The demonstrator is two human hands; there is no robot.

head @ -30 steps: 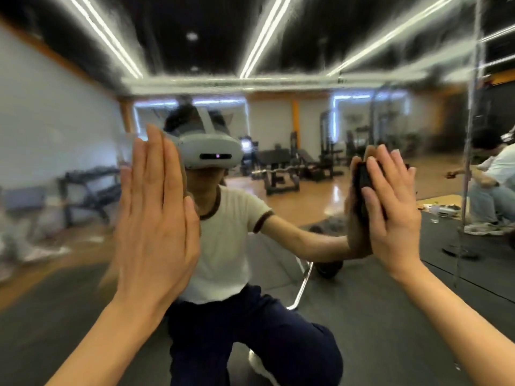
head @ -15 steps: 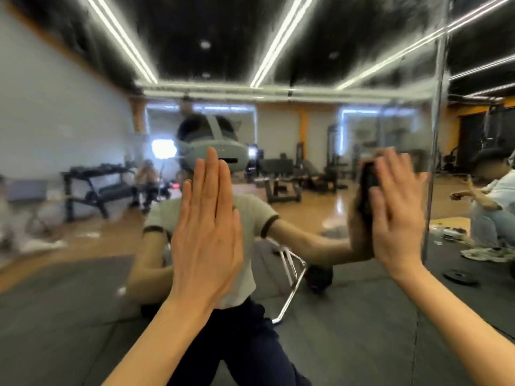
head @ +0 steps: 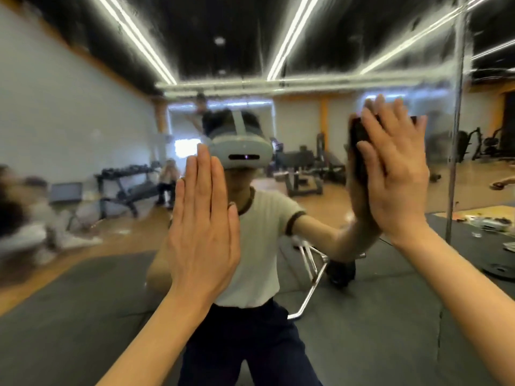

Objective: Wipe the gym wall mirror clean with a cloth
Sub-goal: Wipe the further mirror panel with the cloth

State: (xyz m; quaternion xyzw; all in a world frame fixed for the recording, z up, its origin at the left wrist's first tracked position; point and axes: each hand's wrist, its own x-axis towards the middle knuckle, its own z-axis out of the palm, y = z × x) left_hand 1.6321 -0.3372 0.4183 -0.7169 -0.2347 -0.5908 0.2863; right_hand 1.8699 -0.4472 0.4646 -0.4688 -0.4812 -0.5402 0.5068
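mirror [head: 83, 135] view shifted; right hand [head: 395, 179] still presses cloth [head: 359, 140] flat, left hand [head: 206, 227] flat, empty.

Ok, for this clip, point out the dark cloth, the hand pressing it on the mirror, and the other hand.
dark cloth [head: 359, 140], head view, strip showing left of the fingers.
right hand [head: 398, 179], head view, back of the hand.
left hand [head: 203, 232], head view, back of the hand.

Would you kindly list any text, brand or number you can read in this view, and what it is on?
None can be read. The headset reflected in the mirror shows no lettering, nor does the dark cloth under the right hand. The items on the floor are too blurred.
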